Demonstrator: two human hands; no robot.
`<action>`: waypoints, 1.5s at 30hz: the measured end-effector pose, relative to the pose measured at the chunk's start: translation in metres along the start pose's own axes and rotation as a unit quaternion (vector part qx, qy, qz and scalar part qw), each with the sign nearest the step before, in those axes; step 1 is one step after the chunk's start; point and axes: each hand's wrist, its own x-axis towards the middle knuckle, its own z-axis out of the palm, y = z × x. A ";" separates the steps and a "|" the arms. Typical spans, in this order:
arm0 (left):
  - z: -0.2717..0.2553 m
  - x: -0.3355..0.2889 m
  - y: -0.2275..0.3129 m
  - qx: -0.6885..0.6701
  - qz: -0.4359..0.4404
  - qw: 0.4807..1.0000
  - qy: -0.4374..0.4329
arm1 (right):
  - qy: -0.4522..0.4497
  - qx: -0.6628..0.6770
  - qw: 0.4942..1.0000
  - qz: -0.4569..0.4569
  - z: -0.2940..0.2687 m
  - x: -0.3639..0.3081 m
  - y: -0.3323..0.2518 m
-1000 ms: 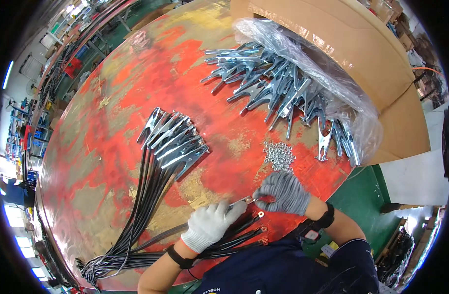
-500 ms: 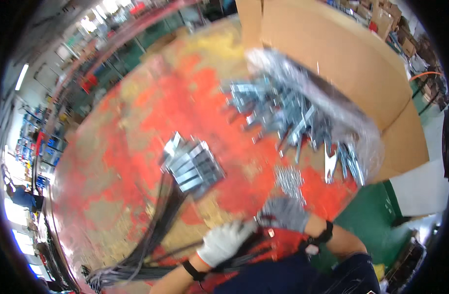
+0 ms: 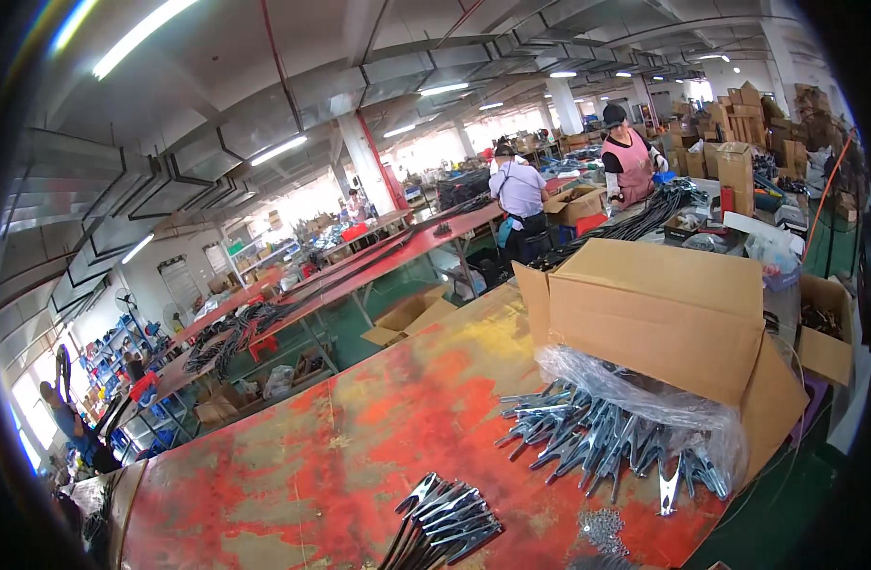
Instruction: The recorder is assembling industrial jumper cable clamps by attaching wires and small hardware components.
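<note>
My left hand is out of the picture. At the lower edge a grey sliver of glove (image 3: 599,562) shows, which looks like part of my right hand; its fingers are hidden. Just above it lies a small pile of tiny metal parts (image 3: 603,530), too small to name. To the left, a bundle of metal spring clamps (image 3: 454,518) on dark cables rests on the worn red table (image 3: 293,494). Many loose spring clamps (image 3: 597,437) spill from a clear plastic bag (image 3: 635,389) in a tipped cardboard box (image 3: 654,313).
Beyond the table stand a person in a light purple shirt (image 3: 523,195) and a person in a pink apron (image 3: 633,166). Black cables lie along another long red table (image 3: 397,252). An opened carton (image 3: 412,313) sits on the green floor, and stacked cartons fill the far right.
The view has swung up from the table to the workshop. Both gloved hands, seen before near the front edge, have dropped almost wholly out of the picture.
</note>
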 end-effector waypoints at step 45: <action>-0.066 0.039 -0.067 0.152 -0.026 0.979 0.136 | 0.410 -0.268 0.851 0.188 -0.109 -0.151 0.078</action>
